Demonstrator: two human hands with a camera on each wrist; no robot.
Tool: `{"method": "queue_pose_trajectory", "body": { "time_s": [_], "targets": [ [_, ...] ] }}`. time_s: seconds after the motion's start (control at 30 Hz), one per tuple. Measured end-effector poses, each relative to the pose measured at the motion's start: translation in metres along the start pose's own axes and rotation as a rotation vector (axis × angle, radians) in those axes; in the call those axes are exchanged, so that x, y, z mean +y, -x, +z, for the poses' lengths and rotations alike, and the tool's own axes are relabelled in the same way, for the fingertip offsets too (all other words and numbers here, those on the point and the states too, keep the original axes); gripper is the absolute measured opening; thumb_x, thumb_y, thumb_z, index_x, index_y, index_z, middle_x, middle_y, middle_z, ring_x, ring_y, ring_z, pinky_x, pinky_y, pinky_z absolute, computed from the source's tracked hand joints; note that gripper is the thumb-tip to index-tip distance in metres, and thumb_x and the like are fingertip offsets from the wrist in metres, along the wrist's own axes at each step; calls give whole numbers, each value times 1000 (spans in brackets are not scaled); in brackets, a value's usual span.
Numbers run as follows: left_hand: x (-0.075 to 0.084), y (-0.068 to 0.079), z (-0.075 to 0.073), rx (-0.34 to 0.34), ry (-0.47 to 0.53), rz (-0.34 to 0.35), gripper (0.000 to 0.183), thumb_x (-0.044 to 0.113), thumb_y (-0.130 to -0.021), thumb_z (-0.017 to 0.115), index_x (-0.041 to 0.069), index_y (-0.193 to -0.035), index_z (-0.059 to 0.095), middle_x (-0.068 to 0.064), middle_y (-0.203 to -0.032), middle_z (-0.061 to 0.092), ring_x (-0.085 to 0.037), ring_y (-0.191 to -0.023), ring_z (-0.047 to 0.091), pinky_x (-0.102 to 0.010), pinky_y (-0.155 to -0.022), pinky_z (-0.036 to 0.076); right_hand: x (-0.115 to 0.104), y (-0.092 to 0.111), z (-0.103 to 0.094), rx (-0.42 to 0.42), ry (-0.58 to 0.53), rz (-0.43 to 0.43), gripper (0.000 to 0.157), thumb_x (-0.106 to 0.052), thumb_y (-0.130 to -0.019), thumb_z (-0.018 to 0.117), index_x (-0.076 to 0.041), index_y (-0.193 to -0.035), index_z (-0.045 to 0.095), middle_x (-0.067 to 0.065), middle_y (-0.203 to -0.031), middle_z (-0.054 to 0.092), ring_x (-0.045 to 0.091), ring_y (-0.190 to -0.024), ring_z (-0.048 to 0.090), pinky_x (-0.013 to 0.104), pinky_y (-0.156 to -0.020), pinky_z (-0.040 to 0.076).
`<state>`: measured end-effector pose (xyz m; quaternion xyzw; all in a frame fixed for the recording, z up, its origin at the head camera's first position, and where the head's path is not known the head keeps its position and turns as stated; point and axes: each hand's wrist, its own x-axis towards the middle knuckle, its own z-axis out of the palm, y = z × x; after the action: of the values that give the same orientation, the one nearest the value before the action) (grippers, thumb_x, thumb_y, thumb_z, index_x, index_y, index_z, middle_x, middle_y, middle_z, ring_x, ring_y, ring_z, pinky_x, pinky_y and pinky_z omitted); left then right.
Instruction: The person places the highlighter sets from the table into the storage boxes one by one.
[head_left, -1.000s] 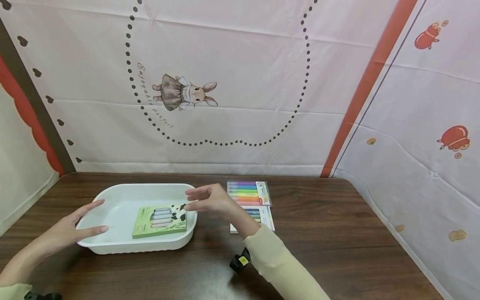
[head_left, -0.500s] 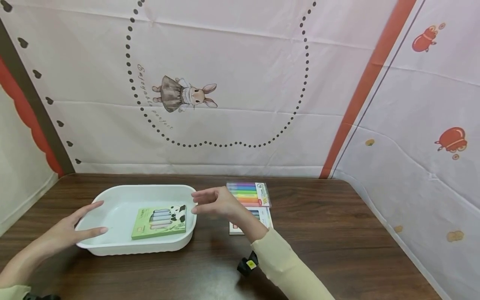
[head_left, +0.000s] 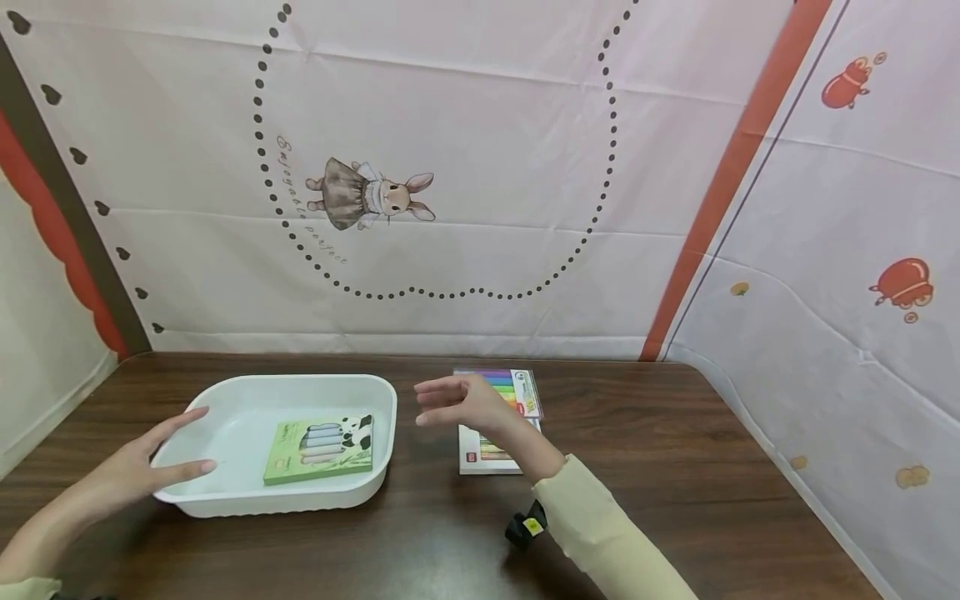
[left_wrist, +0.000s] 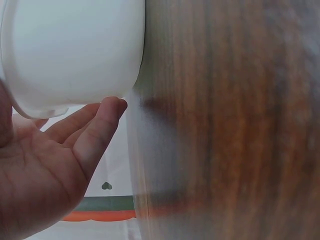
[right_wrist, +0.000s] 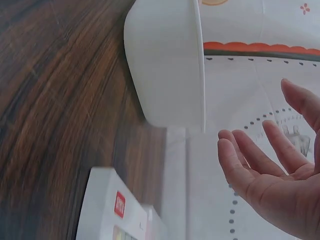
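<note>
My left hand grips the left end of a white plastic tub, its thumb over the rim. In the left wrist view, fingertips touch the tub's outer wall. Inside the tub, toward the right, lies a green box with a panda and pastel pens printed on it. My right hand hovers to the right of the tub with relaxed fingers and nothing in them. Beneath its wrist are a white box and a clear pack of rainbow-coloured markers, both partly hidden by the hand and forearm.
The brown wood-grain table carries all of these. A printed white cloth with a rabbit figure hangs at its back edge, and another patterned cloth borders the right side. A black wrist camera sits under the right sleeve.
My right hand has drawn back to the right, from the tub's right rim to over the marker packs. The left hand, tub and green box have stayed put.
</note>
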<state>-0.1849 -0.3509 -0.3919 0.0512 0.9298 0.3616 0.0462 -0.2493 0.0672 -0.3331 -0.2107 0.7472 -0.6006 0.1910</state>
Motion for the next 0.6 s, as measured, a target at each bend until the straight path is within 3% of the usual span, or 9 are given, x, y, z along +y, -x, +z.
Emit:
{"method": "queue_pose_trajectory", "body": {
  "time_s": [0.4, 0.6],
  "targets": [
    [0, -2, 0, -16, -5, -30, 80, 34, -88, 58, 1, -144, 10, -44, -136, 12, -63, -117, 17, -70, -82, 25, 5, 9, -19, -19, -1, -12, 44, -10, -77, 71, -4, -119, 58, 11, -119, 60, 30, -113, 53, 36, -90, 46],
    [-9, -4, 2, -10, 5, -21, 81, 34, -88, 59, 3, -144, 10, -43, -137, 12, -62, -118, 16, -70, -82, 24, 7, 13, -28, 1, -24, -22, 46, -7, -76, 71, -1, -120, 58, 14, -119, 59, 31, -113, 53, 36, -89, 47]
  ]
}}
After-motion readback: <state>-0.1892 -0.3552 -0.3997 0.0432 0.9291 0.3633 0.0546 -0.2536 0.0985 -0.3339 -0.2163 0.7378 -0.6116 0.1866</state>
